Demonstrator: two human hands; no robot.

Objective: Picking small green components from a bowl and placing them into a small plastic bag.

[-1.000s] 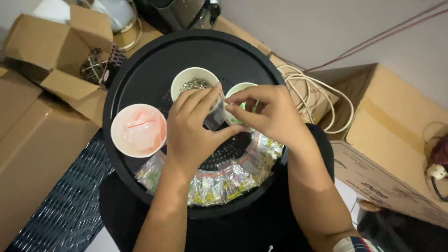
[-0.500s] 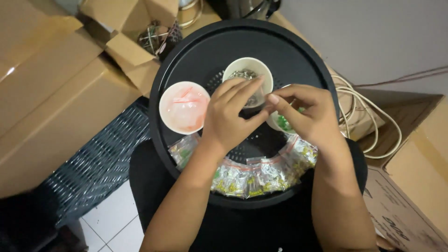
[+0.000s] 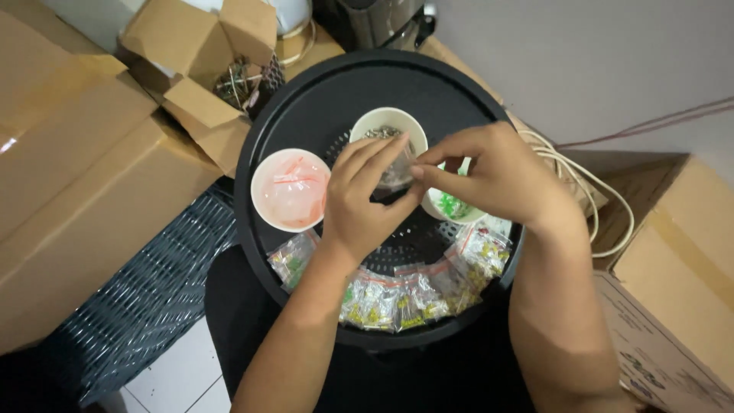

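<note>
Over a round black tray [image 3: 321, 99], my left hand [image 3: 363, 203] and my right hand [image 3: 497, 176] meet, both pinching a small clear plastic bag [image 3: 397, 172] between their fingertips. Just behind the bag stands a white bowl [image 3: 375, 122] of small metal parts. A white bowl [image 3: 290, 191] of empty clear bags with red strips sits left of my left hand. Under my right hand a third white bowl [image 3: 451, 208] holds green pieces. Several filled little bags [image 3: 397, 298] lie in an arc along the tray's near rim.
Open cardboard boxes [image 3: 191, 53] with metal parts stand at the back left, and another large box [image 3: 673, 260] at the right. A white cable [image 3: 581, 183] coils beside the tray. A dark wicker surface [image 3: 153, 291] and white floor tiles lie at the lower left.
The view has shifted a little between frames. Both hands stay together on the small bag above the bowls, with fingers slightly rearranged.
</note>
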